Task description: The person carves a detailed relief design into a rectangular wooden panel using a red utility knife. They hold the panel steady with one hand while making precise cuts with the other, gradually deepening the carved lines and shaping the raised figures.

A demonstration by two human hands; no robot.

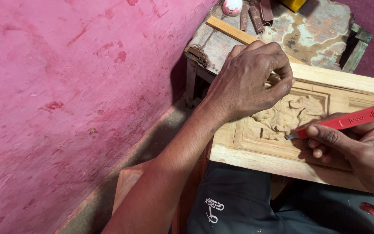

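Pale wood panel (325,82) across lap, edge on worn bench (312,30). Centre relief carving (284,117) roughed in, detail w/ soft edges; frame borders cut. Left hand (249,82) curled, fingertips pressed on carving. Right hand (360,149) gripping red-handled chisel (347,120), tip at relief's lower edge.

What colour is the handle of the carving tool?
Red, seen in the head view: the tool in the right hand.

Stained pink wall (66,99), worn wooden workbench (308,30), dusty floor (109,190).
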